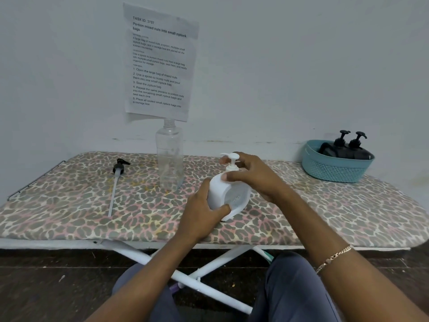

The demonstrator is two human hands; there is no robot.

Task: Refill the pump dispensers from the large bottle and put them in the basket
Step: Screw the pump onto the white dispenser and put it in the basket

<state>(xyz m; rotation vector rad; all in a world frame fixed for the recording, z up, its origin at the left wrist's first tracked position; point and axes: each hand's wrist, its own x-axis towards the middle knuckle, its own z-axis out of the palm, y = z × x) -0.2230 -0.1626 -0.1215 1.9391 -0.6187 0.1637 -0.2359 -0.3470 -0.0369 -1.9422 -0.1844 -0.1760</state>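
- The ironing board [69,219], covered in leopard-print fabric, lay beneath both of our hands and carried every object except the printed sheet.
- The printed sheet [160,63] hung on the wall well beyond our fingertips, its lower edge just behind the neck of the clear bottle.
- The teal basket [334,169] stood at the far right corner of the board, well apart from our right fingers; two black pump dispensers [348,148] sat inside it, their heads above the rim.
- The large clear bottle [169,156] stood upright and uncapped, just beyond and to the left of our left fingertips, and appeared almost empty.
- The white pump dispenser [228,194] rested on the board between our two hands, tilted, with its white pump head seated at the top.
- Our left hand [204,212] was clasped around the lower body of the white pump dispenser, thumb across its front and fingers behind.
- Our right hand [254,176] was curled around the pump collar, thumb on the shoulder of the dispenser and fingers wrapped behind the pump head; we could not tell how firmly it gripped.
- A black pump head with a long dip tube [116,182] lay flat on the board, well to the left of our left fingers.
- A gold chain bracelet [334,257] circled our right wrist.
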